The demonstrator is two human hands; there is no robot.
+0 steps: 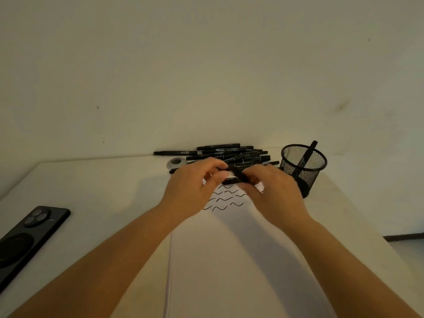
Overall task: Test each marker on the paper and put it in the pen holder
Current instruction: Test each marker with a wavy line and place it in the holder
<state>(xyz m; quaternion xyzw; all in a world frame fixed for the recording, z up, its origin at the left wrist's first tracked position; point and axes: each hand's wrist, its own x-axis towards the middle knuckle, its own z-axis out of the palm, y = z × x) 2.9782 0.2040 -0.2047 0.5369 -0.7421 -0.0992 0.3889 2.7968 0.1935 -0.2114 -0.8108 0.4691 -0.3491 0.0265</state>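
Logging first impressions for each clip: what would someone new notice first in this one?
Both hands meet at the centre over the paper, the left hand and right hand gripping one black marker between them, just above rows of wavy black test lines. Behind them a pile of black markers lies against the wall, with a black mesh pen holder to its right. A black phone lies at the table's left edge.
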